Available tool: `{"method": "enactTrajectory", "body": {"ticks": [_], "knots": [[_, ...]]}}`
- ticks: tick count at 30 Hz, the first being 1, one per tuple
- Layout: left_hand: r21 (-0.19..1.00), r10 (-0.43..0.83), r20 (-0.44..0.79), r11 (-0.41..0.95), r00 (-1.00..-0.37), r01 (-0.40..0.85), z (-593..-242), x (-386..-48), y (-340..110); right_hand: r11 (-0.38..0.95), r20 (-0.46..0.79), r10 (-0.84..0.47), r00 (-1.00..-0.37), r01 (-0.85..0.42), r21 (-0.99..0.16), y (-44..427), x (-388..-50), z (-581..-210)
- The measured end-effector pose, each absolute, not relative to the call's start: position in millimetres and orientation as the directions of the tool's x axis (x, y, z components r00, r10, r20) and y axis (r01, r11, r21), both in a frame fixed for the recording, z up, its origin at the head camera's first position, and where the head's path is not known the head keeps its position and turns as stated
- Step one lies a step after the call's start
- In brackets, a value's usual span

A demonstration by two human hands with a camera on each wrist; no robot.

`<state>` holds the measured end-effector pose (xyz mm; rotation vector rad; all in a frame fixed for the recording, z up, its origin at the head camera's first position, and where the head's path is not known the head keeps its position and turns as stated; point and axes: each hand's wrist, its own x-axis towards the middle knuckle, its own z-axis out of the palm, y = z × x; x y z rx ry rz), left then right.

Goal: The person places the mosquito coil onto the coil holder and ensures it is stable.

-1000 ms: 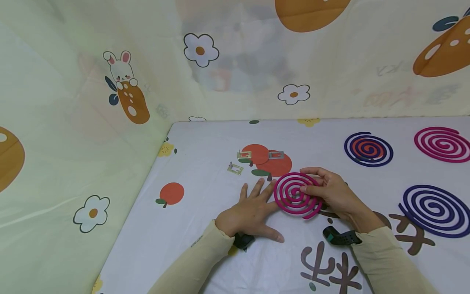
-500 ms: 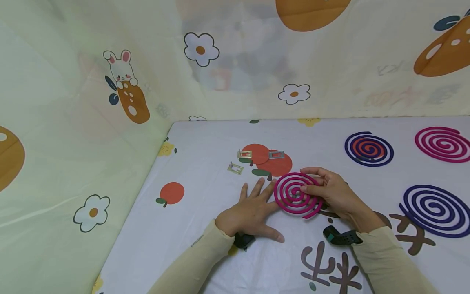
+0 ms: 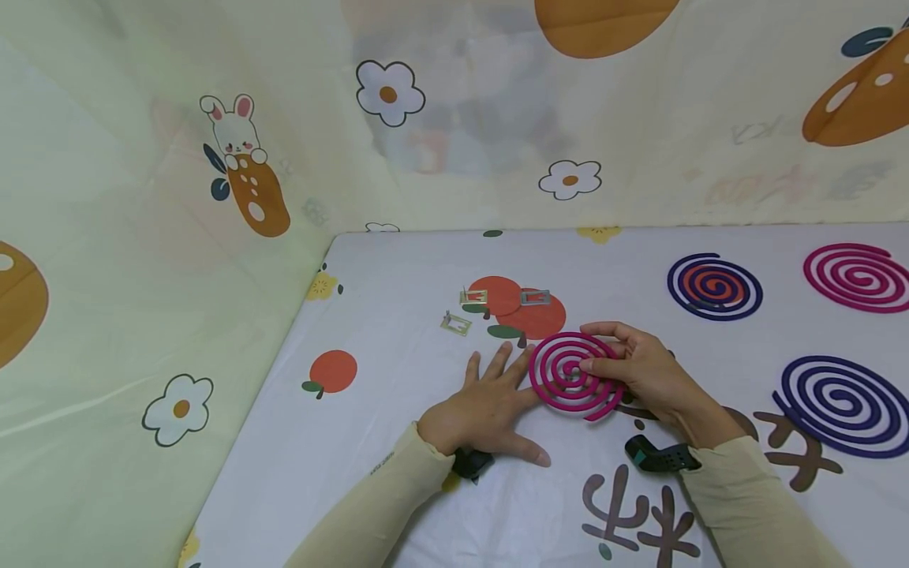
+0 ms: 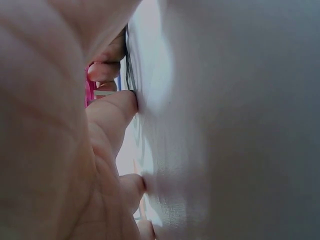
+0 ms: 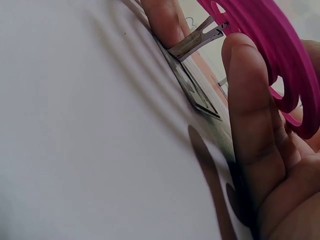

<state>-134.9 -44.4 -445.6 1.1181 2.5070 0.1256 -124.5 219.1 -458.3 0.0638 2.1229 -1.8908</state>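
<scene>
My right hand [image 3: 649, 379] pinches a magenta mosquito coil [image 3: 572, 368] between thumb and fingers, tilted above the tabletop. In the right wrist view, a thin metal coil stand [image 5: 192, 44] rises from a flat frame on the cloth, and its forked tip reaches the coil's turns. Whether the tip is seated in the coil cannot be made out. My left hand [image 3: 490, 414] lies palm down with fingers spread. Its index finger reaches under the coil and presses on the stand's base, as the left wrist view shows near the fingertip [image 4: 115, 110]. From the head view, the coil covers most of this stand.
Three more small metal stands [image 3: 456, 324] lie beyond my left hand. On the right are a navy coil [image 3: 717, 285] at the back, a pink coil [image 3: 862, 276] at the far right and a larger-looking navy coil [image 3: 841, 396] nearer. Printed cloth walls [image 3: 483, 197] border the table's back and left.
</scene>
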Motion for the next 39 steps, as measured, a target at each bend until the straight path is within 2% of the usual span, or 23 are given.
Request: {"method": "enactTrajectory", "body": {"ticks": [39], "knots": [[0.212, 0.716, -0.329, 0.692, -0.616, 0.691, -444.9, -134.6, -43.5, 0.081, -0.232, -0.207, -0.951, 0.219, -0.972, 219.5, -123.4, -455.9]]}}
